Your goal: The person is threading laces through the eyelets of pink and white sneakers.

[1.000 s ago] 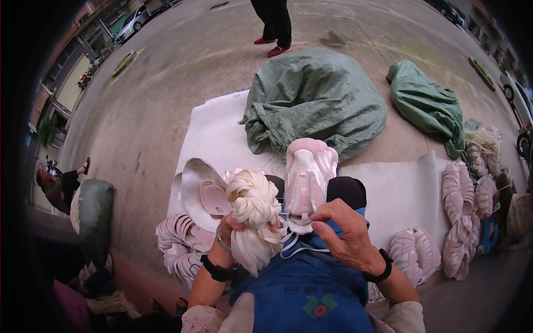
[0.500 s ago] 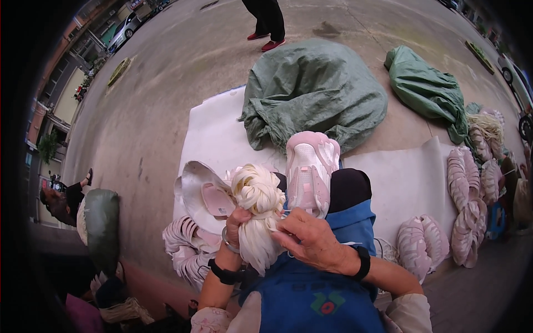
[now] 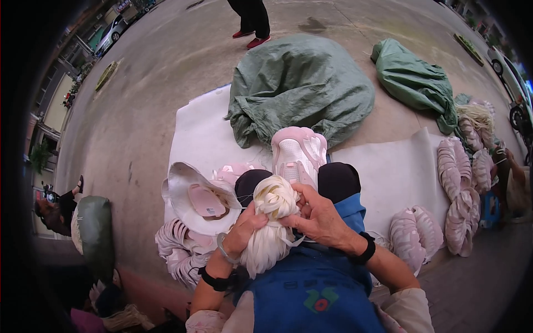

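A thick bundle of cream-white shoelaces (image 3: pixel 276 197), knotted at its top with loose ends hanging down, is held up over my lap. My left hand (image 3: pixel 249 228) is closed round its left side below the knot. My right hand (image 3: pixel 317 216) grips the right side of the knot with thumb and fingers; a lace end sticks out below that thumb. Just beyond the bundle, a pink and white shoe upper (image 3: pixel 298 152) rests between my knees. Left of my hands stands a white rounded holder (image 3: pixel 186 177) with a pink shoe piece (image 3: pixel 206 201) in it.
Pink and white uppers (image 3: pixel 180 244) lie stacked at the left; more uppers (image 3: pixel 416 236) are at the right. Ahead, a large green sack (image 3: pixel 302 89) sits on white sheeting (image 3: pixel 194 122); another green sack (image 3: pixel 413 77) lies farther right. A person in red shoes (image 3: pixel 258 42) stands beyond.
The shoelace bundle has moved slightly right and its knot has dropped lower. My right hand has shifted up and right onto the knot. The whole view has moved a little.
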Motion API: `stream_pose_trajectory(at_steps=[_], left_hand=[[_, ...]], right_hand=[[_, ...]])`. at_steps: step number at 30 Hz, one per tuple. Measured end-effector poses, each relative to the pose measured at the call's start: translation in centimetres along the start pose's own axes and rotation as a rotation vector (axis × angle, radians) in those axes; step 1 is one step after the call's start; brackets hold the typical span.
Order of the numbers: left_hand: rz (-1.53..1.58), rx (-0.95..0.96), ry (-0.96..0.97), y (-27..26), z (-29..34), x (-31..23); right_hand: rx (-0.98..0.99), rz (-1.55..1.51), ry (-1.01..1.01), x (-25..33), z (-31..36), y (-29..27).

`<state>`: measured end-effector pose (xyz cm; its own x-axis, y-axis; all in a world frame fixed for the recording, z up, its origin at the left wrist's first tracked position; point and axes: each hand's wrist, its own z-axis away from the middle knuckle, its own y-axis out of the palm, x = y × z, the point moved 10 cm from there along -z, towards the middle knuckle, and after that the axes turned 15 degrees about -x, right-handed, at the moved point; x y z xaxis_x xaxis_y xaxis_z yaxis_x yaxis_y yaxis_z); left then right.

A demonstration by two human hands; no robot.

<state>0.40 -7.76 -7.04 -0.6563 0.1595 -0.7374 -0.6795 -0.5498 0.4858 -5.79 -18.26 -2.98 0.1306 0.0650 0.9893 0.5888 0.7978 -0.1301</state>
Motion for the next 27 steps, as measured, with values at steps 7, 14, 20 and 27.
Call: stream_pose_trajectory(at_steps=[7, 14, 20, 27], left_hand=[[-0.668, -0.333, 0.290, -0.9, 0.1, -1.8], [-0.797, -0.315, 0.437, 1.3, 1.5, -2.8], [-0.890, -0.280, 0.501, 1.5, 1.3, -1.6], [-0.943, -0.214, 0.606, 3.3, 2.1, -2.5]], right_hand=[[0.004, -0.051, 0.108, -0.2, 0.4, -0.3], [-0.154, 0.062, -0.088, 1.6, -0.8, -5.1], [-0.043, 0.402, -0.583, 6.1, 1.3, -3.6], [-0.077, 0.396, -0.616, 6.8, 2.0, -3.5]])
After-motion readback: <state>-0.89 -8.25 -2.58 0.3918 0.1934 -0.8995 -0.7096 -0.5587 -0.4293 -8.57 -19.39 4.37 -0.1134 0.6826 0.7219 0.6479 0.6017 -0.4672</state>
